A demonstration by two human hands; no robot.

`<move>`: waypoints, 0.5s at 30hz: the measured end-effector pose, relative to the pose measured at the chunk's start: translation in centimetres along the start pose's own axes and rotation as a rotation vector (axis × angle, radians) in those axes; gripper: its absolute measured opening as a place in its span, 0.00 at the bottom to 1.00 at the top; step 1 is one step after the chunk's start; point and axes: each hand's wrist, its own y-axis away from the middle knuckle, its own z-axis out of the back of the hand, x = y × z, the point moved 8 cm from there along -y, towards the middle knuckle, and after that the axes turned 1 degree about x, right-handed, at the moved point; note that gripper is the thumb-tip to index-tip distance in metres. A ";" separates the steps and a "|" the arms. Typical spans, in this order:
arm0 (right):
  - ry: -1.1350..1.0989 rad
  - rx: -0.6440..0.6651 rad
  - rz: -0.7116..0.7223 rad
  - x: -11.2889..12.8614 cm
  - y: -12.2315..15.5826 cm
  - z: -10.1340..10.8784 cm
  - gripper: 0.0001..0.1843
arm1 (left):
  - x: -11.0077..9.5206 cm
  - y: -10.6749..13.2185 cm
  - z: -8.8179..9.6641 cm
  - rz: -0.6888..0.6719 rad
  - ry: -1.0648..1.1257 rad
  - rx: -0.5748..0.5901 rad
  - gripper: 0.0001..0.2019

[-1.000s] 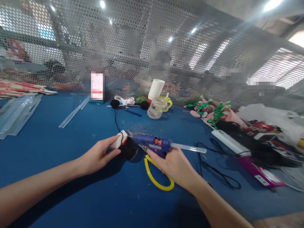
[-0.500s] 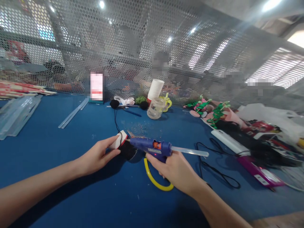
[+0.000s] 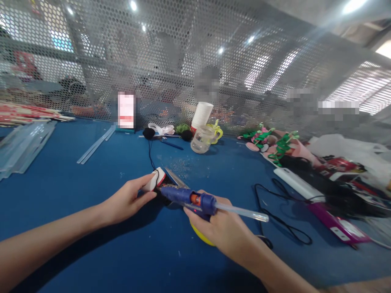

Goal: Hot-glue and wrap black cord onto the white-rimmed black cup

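My left hand [image 3: 132,199] pinches a small white piece with a red edge [image 3: 152,182] between thumb and fingers. A black cord [image 3: 150,152] wraps over that piece and runs back to a black pompom [image 3: 148,133]. My right hand [image 3: 220,219] is wrapped round a blue hot glue gun [image 3: 180,195], whose rear end shows a clear glue stick [image 3: 244,211]. Its nozzle is close against the underside of the white piece; whether they touch I cannot tell. Behind and under the gun lie scissors with metal blades [image 3: 175,178] and a yellow handle [image 3: 202,237], partly hidden.
A clear mug [image 3: 202,140], white paper cups [image 3: 201,115] and a phone [image 3: 126,110] stand at the back. Clear glue sticks [image 3: 27,146] lie left. A purple and white power strip [image 3: 339,224], a black cable [image 3: 284,224] and craft flowers [image 3: 282,146] are on the right.
My right hand has brought the glue gun slightly lower and left, its nozzle moving from the piece's red edge to beneath it. More of the scissor blades shows. My left hand holds nearly still.
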 end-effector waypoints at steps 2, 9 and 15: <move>-0.019 0.006 -0.020 -0.1 -0.1 0.2 0.07 | 0.0 0.0 -0.1 -0.002 0.000 0.004 0.14; -0.160 0.038 -0.145 -1.4 -0.8 0.6 0.09 | 0.0 0.0 -0.1 -0.005 0.006 -0.002 0.15; -0.298 0.084 -0.227 -2.3 -1.2 -0.2 0.11 | 0.1 0.0 0.0 -0.003 0.006 0.000 0.15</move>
